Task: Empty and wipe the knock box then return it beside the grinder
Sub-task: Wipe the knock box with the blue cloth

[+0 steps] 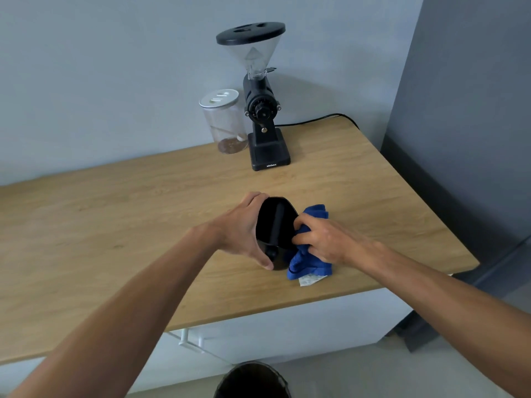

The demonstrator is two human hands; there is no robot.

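The black knock box (276, 225) sits tilted on the wooden counter (115, 225), its open mouth turned toward me with the knock bar visible inside. My left hand (244, 231) grips its left side. My right hand (321, 239) clutches a blue cloth (309, 262) pressed against the box's right rim. The black grinder (263, 110) with a clear hopper stands at the back of the counter, well beyond the box.
A clear jar (225, 122) with a white lid stands left of the grinder. The grinder's cord (316, 119) trails right along the wall. A dark bin (253, 380) sits on the floor below the counter's front edge. A grey cabinet (474, 110) bounds the right side.
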